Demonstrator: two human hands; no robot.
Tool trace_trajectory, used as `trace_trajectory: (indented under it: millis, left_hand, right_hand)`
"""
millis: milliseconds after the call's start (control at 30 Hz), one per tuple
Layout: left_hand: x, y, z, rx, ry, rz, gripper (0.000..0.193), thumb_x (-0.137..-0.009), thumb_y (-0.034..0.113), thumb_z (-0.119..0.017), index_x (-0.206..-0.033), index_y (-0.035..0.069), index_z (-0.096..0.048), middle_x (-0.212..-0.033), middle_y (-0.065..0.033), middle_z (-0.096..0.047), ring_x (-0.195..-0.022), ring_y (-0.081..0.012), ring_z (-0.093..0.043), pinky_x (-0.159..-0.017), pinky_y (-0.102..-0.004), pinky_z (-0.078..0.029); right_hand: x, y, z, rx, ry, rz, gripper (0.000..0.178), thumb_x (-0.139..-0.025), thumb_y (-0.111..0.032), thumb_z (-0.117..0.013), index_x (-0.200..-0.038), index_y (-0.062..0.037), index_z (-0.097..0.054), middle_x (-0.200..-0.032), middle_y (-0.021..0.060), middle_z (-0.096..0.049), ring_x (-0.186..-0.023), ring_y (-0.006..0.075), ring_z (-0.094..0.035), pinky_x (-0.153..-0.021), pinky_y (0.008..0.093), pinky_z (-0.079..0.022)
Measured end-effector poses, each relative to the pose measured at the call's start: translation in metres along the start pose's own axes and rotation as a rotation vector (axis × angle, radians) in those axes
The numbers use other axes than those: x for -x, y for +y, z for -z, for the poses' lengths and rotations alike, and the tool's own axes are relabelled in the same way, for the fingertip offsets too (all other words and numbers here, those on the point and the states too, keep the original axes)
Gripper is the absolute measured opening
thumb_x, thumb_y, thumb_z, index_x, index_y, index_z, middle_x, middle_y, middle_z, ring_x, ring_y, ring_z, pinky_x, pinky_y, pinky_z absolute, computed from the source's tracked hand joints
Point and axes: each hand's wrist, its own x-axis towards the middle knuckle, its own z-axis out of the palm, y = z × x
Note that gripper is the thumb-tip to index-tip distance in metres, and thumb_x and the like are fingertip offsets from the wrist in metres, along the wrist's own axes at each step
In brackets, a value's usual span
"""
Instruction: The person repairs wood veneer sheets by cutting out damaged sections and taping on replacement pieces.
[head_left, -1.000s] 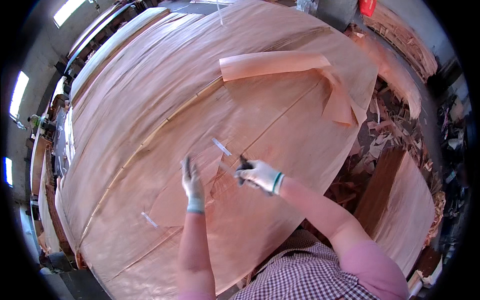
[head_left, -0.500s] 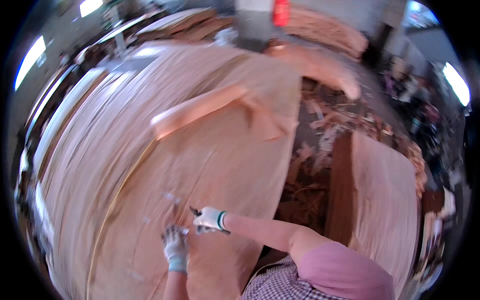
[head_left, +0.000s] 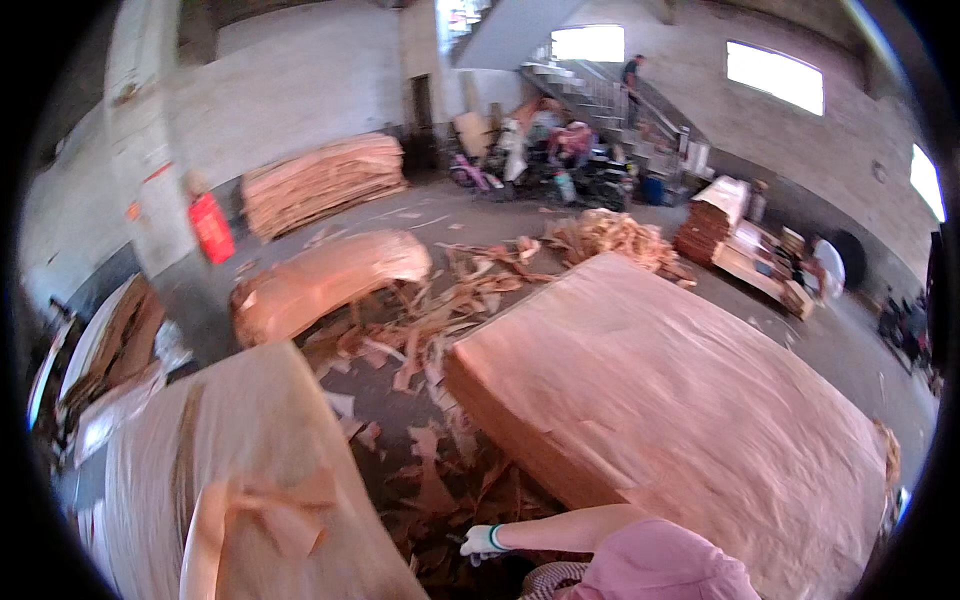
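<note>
My right hand [head_left: 482, 542], in a white glove with a green cuff, is at the lower middle, over the gap between two stacks of wood veneer. Its fingers look curled, and a small dark tip shows at them; what it belongs to is too small to make out. My left hand is out of view. At the lower left lies the pale veneer stack [head_left: 270, 410], with a folded, torn veneer piece [head_left: 290, 515] on top. To the right of my hand stands a broad pinkish veneer stack [head_left: 650, 370], its top sheet slightly wrinkled.
Torn veneer scraps [head_left: 430, 460] litter the floor between the stacks. Beyond lie a draped veneer bundle [head_left: 330, 275], a scrap heap [head_left: 615, 240] and another veneer pile [head_left: 325, 180]. A red object [head_left: 210, 228] is at the pillar [head_left: 150, 150]. A person [head_left: 632, 85] is on the stairs.
The view has swung right and up. My left hand has left the picture. My right hand, earlier above the left stack's top sheet, is now over the gap beside it.
</note>
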Motion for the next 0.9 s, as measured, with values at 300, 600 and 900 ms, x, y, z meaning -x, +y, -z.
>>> trace_trajectory:
  millis: [300,600,900]
  left_hand:
    - [-0.213,0.127,-0.180,1.115,0.000,0.522,0.036,-0.096,0.030,-0.045,-0.117,0.004,-0.058,-0.101,-0.0148,-0.059,-0.094,-0.0277,-0.055,-0.090,-0.0403,-0.047]
    - [-0.287,0.164,-0.202,1.113,0.399,0.417,0.036,-0.091,0.024,-0.047,-0.118,0.003,-0.055,-0.105,-0.0121,-0.058,-0.096,-0.0253,-0.054,-0.091,-0.0381,-0.045]
    - [-0.383,0.191,-0.224,1.097,0.650,0.424,0.037,-0.085,0.018,-0.048,-0.119,0.002,-0.053,-0.110,-0.0094,-0.056,-0.099,-0.0228,-0.053,-0.092,-0.0359,-0.043]
  right_hand:
    - [-0.022,-0.025,0.165,-0.145,0.096,0.026,0.024,-0.089,-0.030,-0.056,-0.086,-0.0087,-0.066,-0.069,0.0033,-0.065,-0.051,0.0126,-0.048,-0.044,0.0296,-0.036]
    - [-0.083,-0.078,0.259,-0.368,0.087,-0.016,0.021,-0.089,-0.027,-0.061,-0.098,-0.0081,-0.065,-0.077,0.0075,-0.066,-0.050,0.0109,-0.047,-0.042,0.0249,-0.033]
    - [-0.152,-0.167,0.348,-0.257,0.142,-0.159,0.020,-0.092,-0.022,-0.059,-0.101,-0.0055,-0.064,-0.076,0.0106,-0.067,-0.049,0.0117,-0.049,-0.040,0.0261,-0.035]
